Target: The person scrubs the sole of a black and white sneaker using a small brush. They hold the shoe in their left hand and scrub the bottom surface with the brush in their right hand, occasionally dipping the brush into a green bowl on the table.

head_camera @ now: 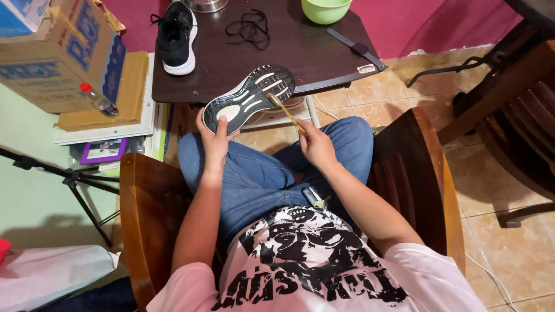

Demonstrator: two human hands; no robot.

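- The left hand (215, 136) is closed around the heel end of a black sports shoe with a black-and-white ribbed rubber sole (250, 97), thumb pressed flat on the sole, holding it sole-up above the lap.
- The right hand (316, 144) pinches the lower end of a thin yellowish stick-like brush (284, 110); its far end touches the sole near the toe.
- The two hands are apart, one at each side of the shoe, over the knees in blue denim jeans (260, 173).
- The shoe hangs just in front of the near edge of a dark brown wooden table (312, 52), its toe overlapping that edge.
- On the table a second black shoe with a white sole (176, 37) stands upright at the left, a loose black lace (248, 28) lies in the middle, a light green plastic bowl (325, 10) sits at the far edge, and a grey wristwatch (356, 48) lies at the right.
- A brown cardboard box with blue print (58, 58) stands left of the table.
- The person sits in a brown wooden chair (144, 214) on a beige tiled floor (509, 254).
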